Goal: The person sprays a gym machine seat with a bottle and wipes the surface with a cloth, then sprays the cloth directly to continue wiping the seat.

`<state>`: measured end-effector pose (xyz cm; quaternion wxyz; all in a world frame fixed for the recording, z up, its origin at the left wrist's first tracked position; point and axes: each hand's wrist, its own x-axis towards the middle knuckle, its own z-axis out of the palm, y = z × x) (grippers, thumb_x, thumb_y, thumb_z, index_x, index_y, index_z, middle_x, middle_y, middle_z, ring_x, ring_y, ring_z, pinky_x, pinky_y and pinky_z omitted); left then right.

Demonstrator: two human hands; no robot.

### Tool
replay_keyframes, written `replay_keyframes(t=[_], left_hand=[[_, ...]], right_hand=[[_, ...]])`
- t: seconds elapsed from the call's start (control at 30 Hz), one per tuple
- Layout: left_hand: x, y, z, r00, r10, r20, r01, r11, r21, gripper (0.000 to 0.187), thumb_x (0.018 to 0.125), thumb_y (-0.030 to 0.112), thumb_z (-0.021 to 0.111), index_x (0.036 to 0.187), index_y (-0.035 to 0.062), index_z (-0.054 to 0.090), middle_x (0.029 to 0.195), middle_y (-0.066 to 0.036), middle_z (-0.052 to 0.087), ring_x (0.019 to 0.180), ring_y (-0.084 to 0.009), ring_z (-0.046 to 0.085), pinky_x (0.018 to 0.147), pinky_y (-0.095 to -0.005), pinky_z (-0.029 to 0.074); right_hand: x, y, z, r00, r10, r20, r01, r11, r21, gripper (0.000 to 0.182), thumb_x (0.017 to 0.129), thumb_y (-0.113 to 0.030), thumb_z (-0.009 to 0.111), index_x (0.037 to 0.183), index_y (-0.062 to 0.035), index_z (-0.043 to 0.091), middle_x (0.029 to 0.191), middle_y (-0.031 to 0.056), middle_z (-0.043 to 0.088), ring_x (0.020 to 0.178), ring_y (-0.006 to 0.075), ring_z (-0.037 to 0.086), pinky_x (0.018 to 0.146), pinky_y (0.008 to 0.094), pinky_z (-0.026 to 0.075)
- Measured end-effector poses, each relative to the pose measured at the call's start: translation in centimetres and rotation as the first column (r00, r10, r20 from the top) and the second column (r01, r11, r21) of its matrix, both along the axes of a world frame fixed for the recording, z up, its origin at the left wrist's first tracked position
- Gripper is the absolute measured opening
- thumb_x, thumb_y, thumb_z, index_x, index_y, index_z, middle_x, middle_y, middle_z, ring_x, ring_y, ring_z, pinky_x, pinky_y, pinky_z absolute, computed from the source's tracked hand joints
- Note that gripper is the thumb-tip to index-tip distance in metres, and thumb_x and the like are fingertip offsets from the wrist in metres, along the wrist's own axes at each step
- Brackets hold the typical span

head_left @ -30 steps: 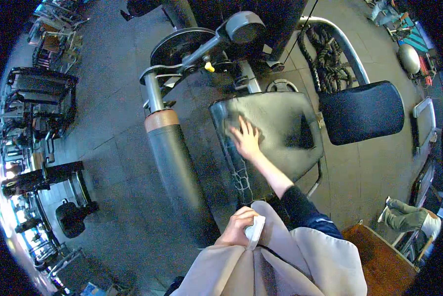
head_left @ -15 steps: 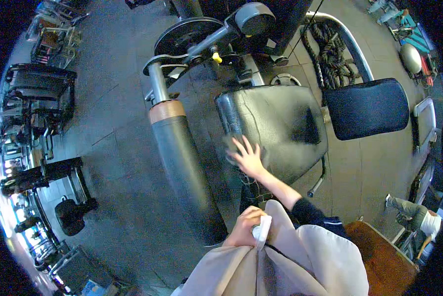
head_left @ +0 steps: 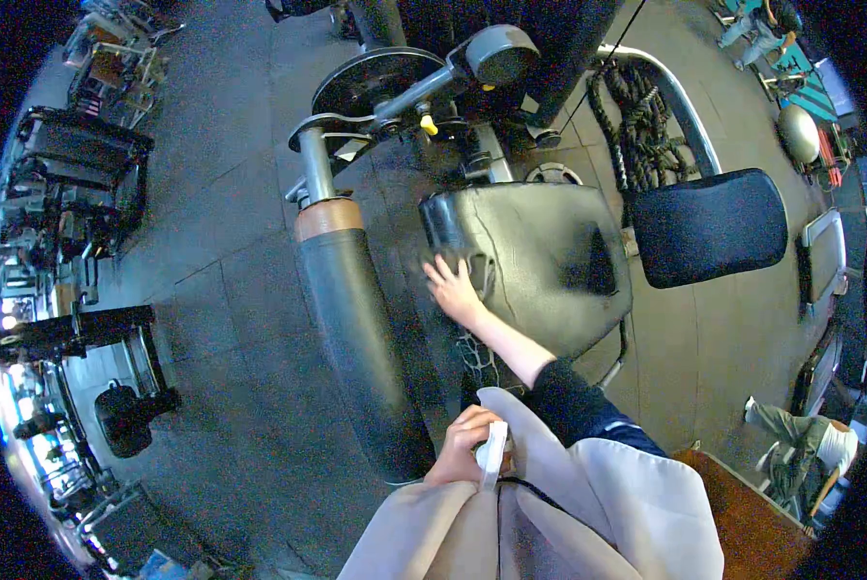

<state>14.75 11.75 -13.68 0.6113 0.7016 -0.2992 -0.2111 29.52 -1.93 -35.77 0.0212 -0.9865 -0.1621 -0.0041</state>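
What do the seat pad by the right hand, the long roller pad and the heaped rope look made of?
Seat pad: dark vinyl or leather, semi-gloss; creases and broad reflections suggest it.
Roller pad: probably similar covering, smooth, with a soft sheen along its length.
Rope: dark twisted fibre, seemingly matte, by its visible strands; natural or synthetic, I can't tell.

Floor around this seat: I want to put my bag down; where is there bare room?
The widest bare floor lies between the long roller and the equipment at far left. A smaller patch lies between the seat, the black pad and the brown board. Crowded: the piled rope beyond the seat, and the seat's left edge, by the right hand.
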Motion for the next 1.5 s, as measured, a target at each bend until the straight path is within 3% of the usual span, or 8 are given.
replay_keyframes(t=[0.3,0.6,0.63,0.77,1.03,1.23,1.37,1.5], left_hand=[[0.0,-0.8,-0.5,0.998,-0.006,-0.063,0.005,1.0,-0.02,0.033,0.052,0.015,0.078,0.081,0.0028,0.065,0.09,-0.009,0.063,0.089,-0.0283,0.057,0.078,-0.0366,0.048],[-1.9,-1.4,-1.9,0.987,0.115,-0.115,-0.104,0.99,0.096,0.026,0.055,0.012,0.075,0.078,0.007,0.063,0.087,-0.005,0.064,0.089,-0.0253,0.058,0.078,-0.0362,0.048],[-2.0,-1.8,-2.0,0.988,0.125,-0.09,-0.119,0.991,0.064,0.029,0.053,0.013,0.076,0.079,0.0082,0.064,0.088,-0.004,0.064,0.089,-0.0248,0.058,0.078,-0.036,0.048],[-3.6,-3.2,-3.1,0.988,0.142,-0.059,-0.142,0.99,0.005,0.034,0.051,0.016,0.076,0.083,0.0099,0.066,0.089,-0.004,0.065,0.087,-0.0257,0.059,0.077,-0.0369,0.049],[-2.9,-5.4,-0.3,0.987,0.15,-0.058,-0.151,0.989,0.002,0.024,0.054,0.01,0.073,0.075,0.0088,0.061,0.087,-0.005,0.064,0.085,-0.0261,0.059,0.076,-0.0373,0.048],[-2.5,-6.2,0.2,0.984,0.166,-0.06,-0.166,0.986,0.017,0.024,0.054,0.009,0.071,0.076,0.0095,0.062,0.085,-0.003,0.064,0.085,-0.0237,0.059,0.077,-0.035,0.048],[-2.2,-6.7,0.5,0.988,0.149,-0.049,-0.147,0.988,0.039,0.026,0.052,0.011,0.072,0.076,0.01,0.063,0.085,-0.003,0.064,0.086,-0.0234,0.059,0.078,-0.0346,0.048],[-2.7,-5.9,0.1,0.988,0.14,-0.059,-0.135,0.988,0.072,0.026,0.052,0.012,0.073,0.076,0.0098,0.064,0.085,-0.004,0.064,0.087,-0.0247,0.059,0.077,-0.0364,0.049]], right_hand=[[-20.1,1.4,0.4,0.856,0.41,-0.316,-0.436,0.9,-0.013,0.032,0.082,-0.03,0.053,0.108,-0.0169,0.066,0.137,0.006,0.044,0.131,0.0303,0.031,0.1,0.0614,0.031],[7.0,-2.6,0.2,0.995,0.063,0.081,-0.064,0.998,0.01,0.019,0.08,-0.025,0.056,0.095,-0.0186,0.066,0.137,0.0078,0.042,0.127,0.0304,0.036,0.098,0.0569,0.031],[9.7,-2.9,0.0,0.992,0.031,0.125,-0.038,0.998,0.052,0.032,0.064,-0.023,0.073,0.094,-0.017,0.067,0.136,0.0059,0.042,0.125,0.0295,0.037,0.096,0.0563,0.034],[12.6,-2.2,0.5,1.0,0.03,0.003,-0.03,0.991,-0.132,0.021,0.079,-0.024,0.057,0.097,-0.0203,0.069,0.134,0.0028,0.046,0.124,0.0275,0.036,0.092,0.0542,0.033],[-7.5,-0.6,0.9,0.907,0.402,-0.125,-0.415,0.904,-0.104,0.029,0.083,-0.028,0.051,0.103,-0.0146,0.067,0.131,0.008,0.049,0.126,0.0318,0.036,0.095,0.0595,0.035],[-21.1,-1.4,-1.9,0.862,0.505,-0.044,-0.485,0.847,0.219,0.026,0.079,-0.031,0.055,0.098,-0.0214,0.068,0.138,0.0049,0.043,0.127,0.0277,0.037,0.094,0.0544,0.036],[-13.4,-4.7,1.2,0.749,0.655,-0.096,-0.62,0.745,0.247,0.03,0.081,-0.029,0.056,0.109,-0.0249,0.063,0.142,0.0052,0.038,0.123,0.0263,0.04,0.095,0.0491,0.037],[-0.1,-7.2,1.1,0.835,0.545,0.076,-0.55,0.829,0.099,0.015,0.078,-0.026,0.058,0.091,-0.026,0.066,0.133,0.0036,0.047,0.116,0.0256,0.044,0.088,0.0454,0.04]])
